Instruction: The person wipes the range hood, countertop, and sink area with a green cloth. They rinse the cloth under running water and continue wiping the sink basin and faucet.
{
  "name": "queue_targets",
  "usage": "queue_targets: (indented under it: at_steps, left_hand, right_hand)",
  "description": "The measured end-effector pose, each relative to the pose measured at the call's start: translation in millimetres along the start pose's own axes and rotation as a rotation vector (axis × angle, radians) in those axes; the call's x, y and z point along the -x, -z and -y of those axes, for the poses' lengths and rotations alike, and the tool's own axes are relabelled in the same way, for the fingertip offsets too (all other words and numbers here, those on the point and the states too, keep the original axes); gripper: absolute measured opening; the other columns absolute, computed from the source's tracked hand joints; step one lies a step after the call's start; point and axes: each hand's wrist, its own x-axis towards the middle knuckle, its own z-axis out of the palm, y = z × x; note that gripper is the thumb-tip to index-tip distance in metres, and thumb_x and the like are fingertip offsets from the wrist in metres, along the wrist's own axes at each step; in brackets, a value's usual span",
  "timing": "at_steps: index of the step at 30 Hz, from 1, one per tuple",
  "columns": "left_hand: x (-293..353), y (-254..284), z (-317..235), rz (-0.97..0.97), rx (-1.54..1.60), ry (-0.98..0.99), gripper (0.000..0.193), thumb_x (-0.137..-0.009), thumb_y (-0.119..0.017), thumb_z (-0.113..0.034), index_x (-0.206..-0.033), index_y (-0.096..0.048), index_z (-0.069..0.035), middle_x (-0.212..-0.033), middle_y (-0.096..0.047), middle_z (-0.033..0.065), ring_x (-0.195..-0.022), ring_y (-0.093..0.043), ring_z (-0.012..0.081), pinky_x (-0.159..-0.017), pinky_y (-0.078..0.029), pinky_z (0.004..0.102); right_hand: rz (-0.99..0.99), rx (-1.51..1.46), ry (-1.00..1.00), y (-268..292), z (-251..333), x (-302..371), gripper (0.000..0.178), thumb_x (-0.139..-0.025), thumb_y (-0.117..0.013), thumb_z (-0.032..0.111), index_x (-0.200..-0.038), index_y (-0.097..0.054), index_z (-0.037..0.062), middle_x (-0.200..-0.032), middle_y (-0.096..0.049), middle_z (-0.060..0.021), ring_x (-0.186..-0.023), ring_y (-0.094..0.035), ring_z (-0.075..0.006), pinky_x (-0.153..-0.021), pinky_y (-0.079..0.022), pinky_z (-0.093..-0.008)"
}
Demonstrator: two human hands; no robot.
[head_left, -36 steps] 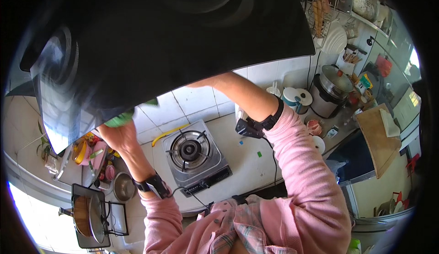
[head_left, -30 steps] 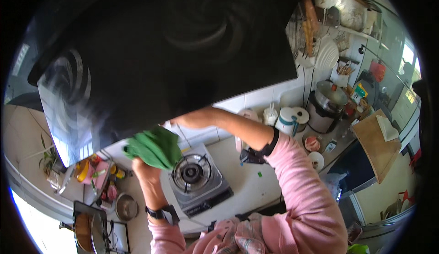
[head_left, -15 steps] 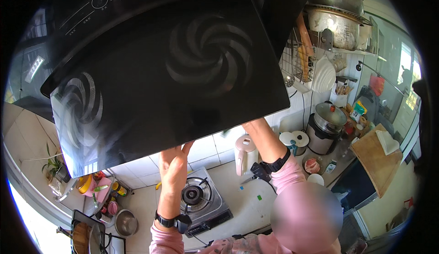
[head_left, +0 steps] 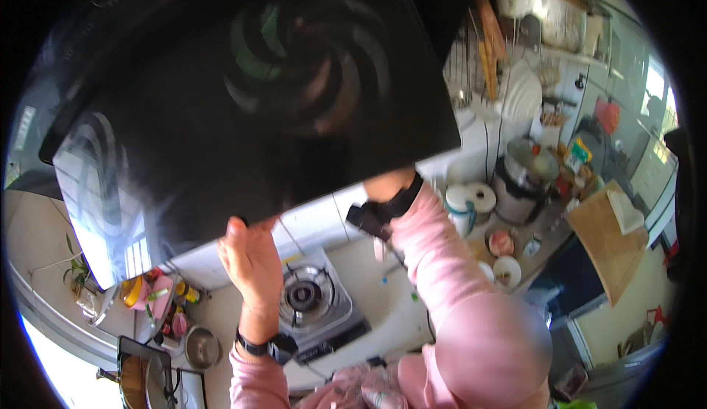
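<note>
Above the counter hangs a glossy black range hood panel [head_left: 243, 159] with swirl patterns, filling much of the upper view. At its lower edge, my left hand [head_left: 250, 262] has its thumb up against the panel, and its other fingers go behind it, closed on the edge. My right hand [head_left: 387, 187] reaches up behind the same edge further right; its fingers are hidden by the panel. Both wrists wear black straps. Below my left hand stands a single-burner gas stove [head_left: 303, 296].
To the right, an electric cooker [head_left: 515, 195] carries a lidded pot, with a bowl of meat [head_left: 501, 243] nearer. A wooden board [head_left: 605, 240] leans at far right. Metal bowl [head_left: 202, 346], plant [head_left: 79, 268] and bottles sit left. Racks with pots [head_left: 541, 19] hang upper right.
My right hand has moved left and further up behind the panel, its forearm swinging inward. My left hand has slid left along the edge, thumb now at the panel's front. The view has shifted slightly.
</note>
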Motion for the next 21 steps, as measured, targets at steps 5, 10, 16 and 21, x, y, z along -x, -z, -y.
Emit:
queue_targets:
  at_steps: [5, 10, 16, 21]
  left_hand:
    - [-1, 2, 2, 0.112, 0.028, -0.005, 0.035, -0.097, -0.042, -0.034, -0.118, -0.06, -0.012, -0.113, -0.066, 0.0109, -0.107, -0.061, 0.0268, -0.099, -0.042, 0.0463]
    - [0, 5, -3, 0.072, -0.088, 0.051, 0.035, -0.097, -0.042, -0.036, -0.115, -0.062, -0.013, -0.11, -0.066, 0.0104, -0.105, -0.062, 0.026, -0.1, -0.041, 0.0459]
    - [-1, 12, -1, 0.081, -0.068, 0.031, 0.042, -0.097, -0.041, -0.035, -0.129, -0.051, -0.01, -0.127, -0.057, 0.0113, -0.12, -0.052, 0.0259, -0.104, -0.035, 0.0452]
    - [3, 10, 0, 0.107, -0.002, 0.015, 0.037, -0.097, -0.044, -0.034, -0.121, -0.057, -0.01, -0.121, -0.062, 0.0102, -0.113, -0.057, 0.0232, -0.1, -0.039, 0.0419]
  right_hand:
    - [-0.016, 0.032, 0.103, 21, 13, -48, 0.049, -0.088, -0.064, 0.025, -0.128, -0.052, 0.0006, -0.116, -0.06, -0.0118, -0.1, -0.06, -0.0194, -0.083, -0.051, -0.0299]
    - [-0.024, 0.002, 0.076, 30, -12, -54, 0.048, -0.088, -0.063, 0.025, -0.128, -0.051, 0.0008, -0.116, -0.06, -0.0117, -0.1, -0.06, -0.0192, -0.083, -0.051, -0.0298]
    - [-0.038, -0.042, -0.013, 35, -23, -10, 0.047, -0.089, -0.062, 0.024, -0.129, -0.051, 0.001, -0.116, -0.06, -0.0116, -0.1, -0.06, -0.019, -0.083, -0.051, -0.0296]
    - [-0.037, -0.104, -0.007, 15, -6, -28, 0.046, -0.09, -0.061, 0.024, -0.129, -0.05, 0.0012, -0.116, -0.06, -0.0115, -0.1, -0.06, -0.0188, -0.083, -0.051, -0.0295]
